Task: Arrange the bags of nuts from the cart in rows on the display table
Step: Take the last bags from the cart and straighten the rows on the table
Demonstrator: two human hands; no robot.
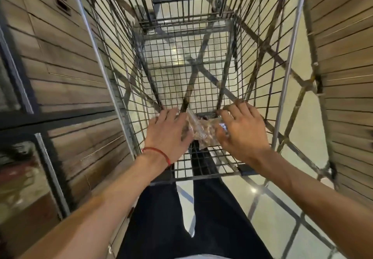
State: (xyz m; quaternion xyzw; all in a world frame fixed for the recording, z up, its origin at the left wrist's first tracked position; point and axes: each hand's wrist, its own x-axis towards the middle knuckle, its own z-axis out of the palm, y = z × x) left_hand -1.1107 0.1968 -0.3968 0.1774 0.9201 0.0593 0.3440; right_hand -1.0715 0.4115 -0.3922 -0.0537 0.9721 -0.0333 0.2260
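I look down into a wire shopping cart (187, 71). One clear bag of brown nuts (203, 132) lies on its mesh floor at the near end. My left hand (169, 133), with a red string at the wrist, lies against the bag's left side, fingers fairly straight and thumb touching the plastic. My right hand (244, 131) covers the bag's right end, its fingers and thumb curled round it. The rest of the cart floor holds nothing. The top of the display table is out of view.
Wood-slatted walls with black metal frames stand close on the left (66, 89) and the right (343, 61) of the cart. Pale glossy floor (268, 210) shows through the mesh. My dark trouser legs (161, 218) stand at the cart's near end.
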